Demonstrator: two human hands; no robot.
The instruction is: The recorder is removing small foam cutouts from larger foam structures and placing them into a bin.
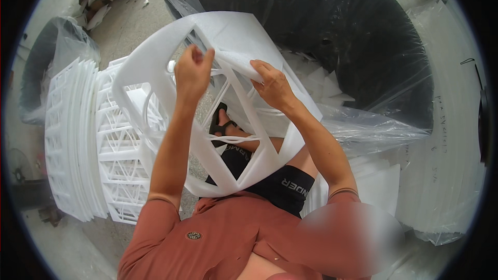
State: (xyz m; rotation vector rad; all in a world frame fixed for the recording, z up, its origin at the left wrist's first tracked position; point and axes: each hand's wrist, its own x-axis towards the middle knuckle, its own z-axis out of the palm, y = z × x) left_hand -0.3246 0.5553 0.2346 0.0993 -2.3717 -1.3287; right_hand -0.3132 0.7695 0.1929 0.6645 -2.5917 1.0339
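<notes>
A large white foam sheet [244,103] with triangular cut-outs stands tilted over my lap, more than one layer showing through the openings. My right hand [272,85] grips a white foam part at the sheet's upper middle, thumb and fingers bent over its edge. Close by, my left hand [193,75] is raised in front of a cut-out near the sheet's top, fingers curled and slightly blurred; what they hold, if anything, is hidden. Below, the lower part of the sheet rests against my shorts [233,163].
Stacks of cut-out white foam sheets [122,145] stand at left. A large black bin lined with clear plastic [363,31] holds white foam scraps [327,83] at upper right. Another lined bin [44,67] is at far left. Tall plastic-wrapped foam sheets [441,155] line the right.
</notes>
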